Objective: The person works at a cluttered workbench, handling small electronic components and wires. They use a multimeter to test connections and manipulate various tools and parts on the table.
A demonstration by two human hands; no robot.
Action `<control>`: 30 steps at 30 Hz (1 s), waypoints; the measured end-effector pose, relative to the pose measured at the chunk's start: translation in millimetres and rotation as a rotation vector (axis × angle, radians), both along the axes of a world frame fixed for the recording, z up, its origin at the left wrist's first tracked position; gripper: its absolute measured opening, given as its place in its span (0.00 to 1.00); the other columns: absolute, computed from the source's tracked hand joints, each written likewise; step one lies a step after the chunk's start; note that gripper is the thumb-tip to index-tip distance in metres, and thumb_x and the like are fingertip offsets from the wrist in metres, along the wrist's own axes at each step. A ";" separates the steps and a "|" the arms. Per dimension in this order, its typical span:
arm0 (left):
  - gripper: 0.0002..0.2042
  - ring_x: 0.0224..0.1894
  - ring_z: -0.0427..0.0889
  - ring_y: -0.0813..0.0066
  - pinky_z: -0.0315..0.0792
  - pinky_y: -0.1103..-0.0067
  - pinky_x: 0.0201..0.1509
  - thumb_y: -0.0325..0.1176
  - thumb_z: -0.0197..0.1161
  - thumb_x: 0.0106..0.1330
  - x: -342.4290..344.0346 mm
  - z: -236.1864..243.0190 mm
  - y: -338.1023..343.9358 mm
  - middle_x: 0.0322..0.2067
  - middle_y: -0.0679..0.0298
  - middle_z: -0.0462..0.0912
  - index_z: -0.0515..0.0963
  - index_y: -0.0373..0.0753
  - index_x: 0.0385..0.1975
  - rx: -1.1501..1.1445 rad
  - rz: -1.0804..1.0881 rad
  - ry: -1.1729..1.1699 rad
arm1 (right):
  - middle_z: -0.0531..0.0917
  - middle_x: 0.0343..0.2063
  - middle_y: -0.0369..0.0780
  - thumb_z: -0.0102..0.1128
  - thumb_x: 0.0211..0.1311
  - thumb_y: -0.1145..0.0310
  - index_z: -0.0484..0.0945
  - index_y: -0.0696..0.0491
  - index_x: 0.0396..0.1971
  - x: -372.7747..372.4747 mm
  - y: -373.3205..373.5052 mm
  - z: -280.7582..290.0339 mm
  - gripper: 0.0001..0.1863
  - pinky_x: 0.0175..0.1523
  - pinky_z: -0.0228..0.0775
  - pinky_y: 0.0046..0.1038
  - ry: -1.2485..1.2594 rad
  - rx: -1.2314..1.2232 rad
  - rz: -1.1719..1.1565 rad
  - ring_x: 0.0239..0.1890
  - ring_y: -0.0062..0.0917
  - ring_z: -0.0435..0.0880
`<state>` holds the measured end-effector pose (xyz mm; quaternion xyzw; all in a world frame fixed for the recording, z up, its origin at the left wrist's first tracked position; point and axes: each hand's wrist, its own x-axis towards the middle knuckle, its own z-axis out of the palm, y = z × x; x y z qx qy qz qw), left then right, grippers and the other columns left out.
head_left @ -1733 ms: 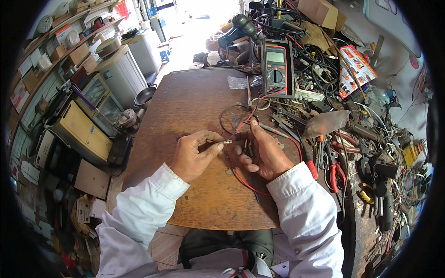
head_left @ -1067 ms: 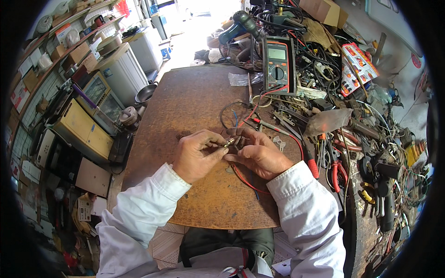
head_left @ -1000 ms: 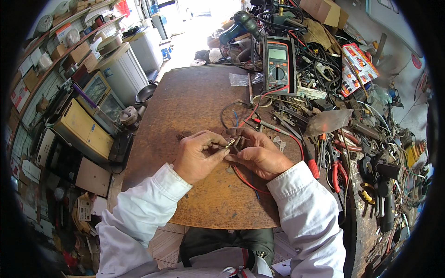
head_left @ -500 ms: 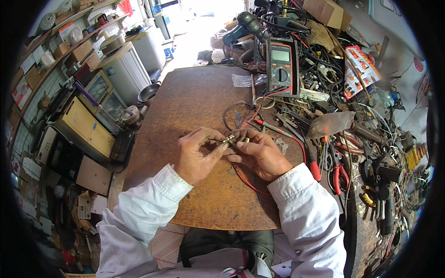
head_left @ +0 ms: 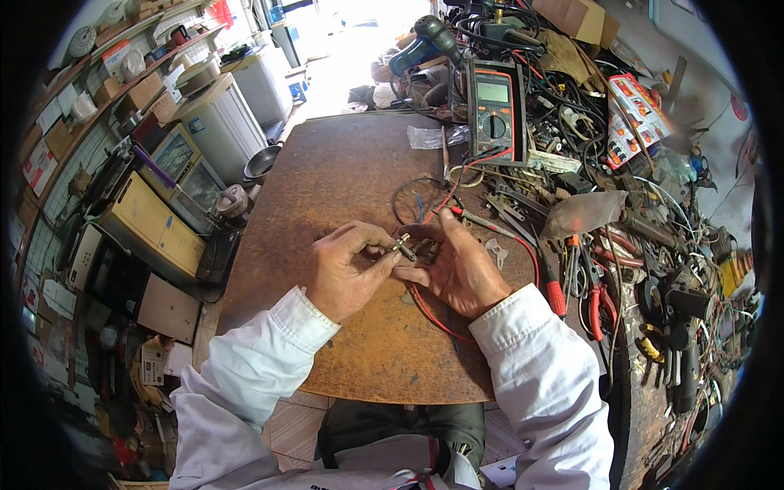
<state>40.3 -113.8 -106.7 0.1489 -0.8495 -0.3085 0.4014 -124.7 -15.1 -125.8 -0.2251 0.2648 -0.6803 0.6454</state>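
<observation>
The left hand [head_left: 347, 265] has thumb and fingers clamped on a small metal piece [head_left: 404, 245], which juts past their tips toward the right hand [head_left: 465, 271], above the bench [head_left: 359, 359]. The right hand's thumb stands apart from its curled fingers, which lie just beside the piece; whether they touch it, I cannot tell.

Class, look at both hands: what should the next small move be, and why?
Probably bring the thumb of the right hand down to help steady the small metal fitting. The left hand pinches it between thumb and fingers, while the right thumb stands raised, apart from it, and the other right fingers are close by. Whether they hold another part is hard to tell.
</observation>
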 end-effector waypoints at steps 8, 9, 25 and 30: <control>0.10 0.35 0.82 0.59 0.76 0.70 0.42 0.22 0.71 0.47 -0.8 -6.6 7.2 0.32 0.57 0.83 0.83 0.35 0.32 -0.135 -0.118 -0.113 | 0.81 0.32 0.39 0.58 0.62 0.74 0.78 0.62 0.42 12.5 2.5 -7.4 0.11 0.39 0.74 0.30 0.360 0.012 -0.213 0.35 0.24 0.79; 0.09 0.36 0.82 0.58 0.76 0.70 0.43 0.21 0.71 0.48 -0.1 -9.3 5.5 0.32 0.56 0.83 0.83 0.34 0.31 -0.070 -0.090 -0.125 | 0.80 0.32 0.39 0.57 0.61 0.76 0.77 0.63 0.41 9.9 -13.2 -22.6 0.10 0.39 0.74 0.29 0.440 -0.007 -0.278 0.34 0.24 0.79; 0.11 0.32 0.76 0.73 0.71 0.76 0.34 0.35 0.62 0.67 6.9 -34.8 -39.3 0.35 0.60 0.77 0.76 0.31 0.33 -0.152 -0.162 0.022 | 0.72 0.21 0.31 0.64 0.63 0.66 0.74 0.53 0.28 -124.3 383.3 172.2 0.09 0.17 0.54 0.18 0.730 0.406 -1.237 0.16 0.13 0.64; 0.07 0.39 0.76 0.74 0.72 0.77 0.43 0.29 0.60 0.68 16.6 -32.8 -93.4 0.40 0.60 0.78 0.75 0.31 0.37 -0.126 -0.033 -0.037 | 0.69 0.19 0.29 0.59 0.65 0.71 0.72 0.51 0.31 -152.2 591.1 186.8 0.05 0.14 0.49 0.17 0.672 0.522 -1.544 0.13 0.10 0.60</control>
